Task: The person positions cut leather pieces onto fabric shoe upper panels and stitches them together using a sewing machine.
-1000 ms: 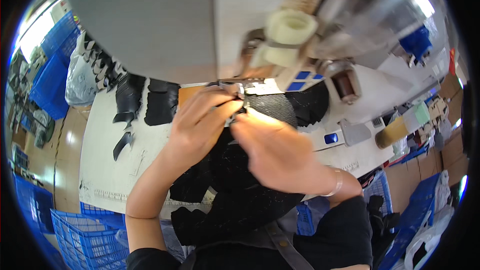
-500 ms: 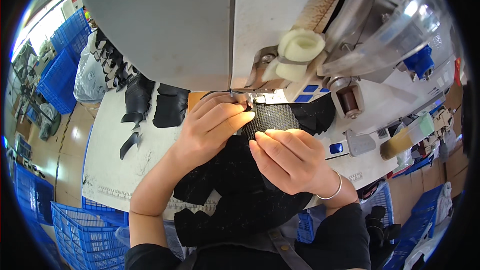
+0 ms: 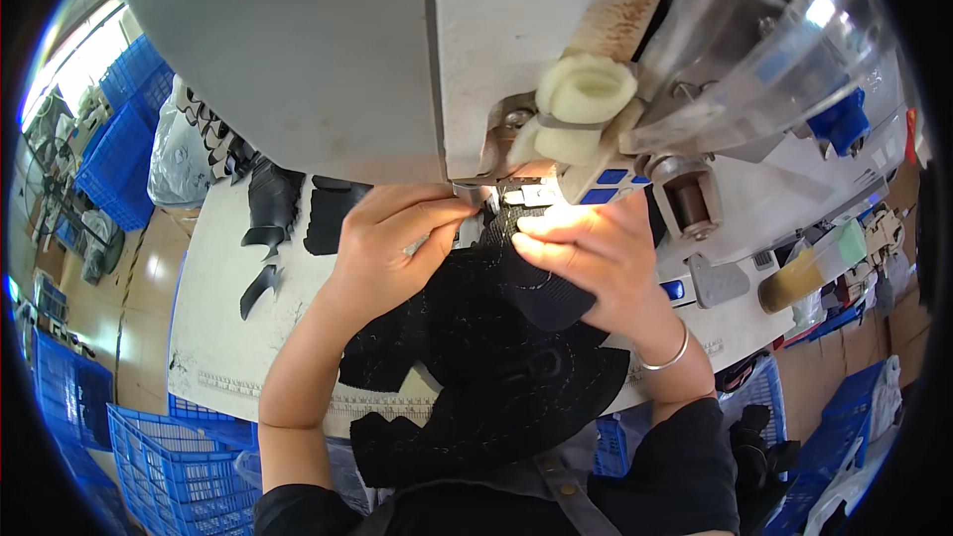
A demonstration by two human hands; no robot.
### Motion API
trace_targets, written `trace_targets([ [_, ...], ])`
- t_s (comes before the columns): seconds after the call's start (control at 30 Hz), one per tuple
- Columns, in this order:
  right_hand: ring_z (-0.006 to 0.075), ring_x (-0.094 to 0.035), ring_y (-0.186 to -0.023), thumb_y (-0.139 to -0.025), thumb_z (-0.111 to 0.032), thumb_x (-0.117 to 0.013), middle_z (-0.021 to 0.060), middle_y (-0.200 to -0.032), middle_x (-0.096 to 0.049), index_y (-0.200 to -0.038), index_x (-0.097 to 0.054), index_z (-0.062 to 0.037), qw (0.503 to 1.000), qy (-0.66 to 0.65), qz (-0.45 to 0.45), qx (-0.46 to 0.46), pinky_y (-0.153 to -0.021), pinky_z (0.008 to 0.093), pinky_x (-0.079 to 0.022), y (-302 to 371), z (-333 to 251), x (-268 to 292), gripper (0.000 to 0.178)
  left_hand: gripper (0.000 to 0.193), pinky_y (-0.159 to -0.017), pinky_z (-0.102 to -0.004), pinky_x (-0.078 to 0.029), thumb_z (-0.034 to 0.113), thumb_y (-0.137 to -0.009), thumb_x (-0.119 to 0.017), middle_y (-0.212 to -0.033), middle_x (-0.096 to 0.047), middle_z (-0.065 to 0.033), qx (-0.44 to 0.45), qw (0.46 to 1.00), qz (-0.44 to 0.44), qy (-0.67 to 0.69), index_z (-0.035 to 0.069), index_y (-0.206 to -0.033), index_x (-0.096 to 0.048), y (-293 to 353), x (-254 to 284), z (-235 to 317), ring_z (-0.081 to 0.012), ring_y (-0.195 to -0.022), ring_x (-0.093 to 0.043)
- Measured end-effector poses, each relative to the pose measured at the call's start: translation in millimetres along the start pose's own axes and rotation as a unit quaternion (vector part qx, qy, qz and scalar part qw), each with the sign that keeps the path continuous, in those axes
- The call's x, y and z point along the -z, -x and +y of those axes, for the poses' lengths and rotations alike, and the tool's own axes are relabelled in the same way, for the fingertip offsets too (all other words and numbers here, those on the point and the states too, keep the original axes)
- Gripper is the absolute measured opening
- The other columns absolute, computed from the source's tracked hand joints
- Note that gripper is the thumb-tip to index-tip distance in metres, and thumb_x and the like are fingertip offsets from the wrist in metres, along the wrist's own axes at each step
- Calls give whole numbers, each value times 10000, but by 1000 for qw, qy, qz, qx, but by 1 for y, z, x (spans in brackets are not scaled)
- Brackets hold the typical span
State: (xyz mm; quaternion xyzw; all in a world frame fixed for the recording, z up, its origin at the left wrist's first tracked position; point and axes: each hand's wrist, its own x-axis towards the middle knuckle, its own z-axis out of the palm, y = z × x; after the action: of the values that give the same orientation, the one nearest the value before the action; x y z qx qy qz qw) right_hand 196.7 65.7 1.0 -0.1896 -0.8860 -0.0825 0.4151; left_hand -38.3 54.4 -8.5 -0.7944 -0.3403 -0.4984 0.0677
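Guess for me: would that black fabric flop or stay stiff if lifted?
The black fabric probably flops, since it curves beside the right hand. It would likely sag when lifted, as it reaches past the table's front edge. Its broad, layered spread makes rolling seem unlikely.

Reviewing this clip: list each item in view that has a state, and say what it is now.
Left hand: fingertips beside the needle area, grip unclear
Right hand: thumb and fingers pinching the black fabric
Black fabric: bunched, overhanging the near table edge
Sewing machine: needle area lit; running or stopped, cannot tell
Curved black piece: loose, lying on the table
Metal bangle: worn on the right wrist
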Motion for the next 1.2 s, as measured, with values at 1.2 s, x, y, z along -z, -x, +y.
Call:
trace_targets([
  [1.2, 160, -632, -833, -709, -120, -756, 27, -926, -673, -992, -699, -85, 991, -30, -63, 112, -725, 310, -485, 34, -51, 7, 291, 229, -533, -177, -386, -71, -809, -689, -745, -615, 19, 391, 868, -61, 301, 32, -1012, -665, 49, 74, -16, 0, -622, -520],
])
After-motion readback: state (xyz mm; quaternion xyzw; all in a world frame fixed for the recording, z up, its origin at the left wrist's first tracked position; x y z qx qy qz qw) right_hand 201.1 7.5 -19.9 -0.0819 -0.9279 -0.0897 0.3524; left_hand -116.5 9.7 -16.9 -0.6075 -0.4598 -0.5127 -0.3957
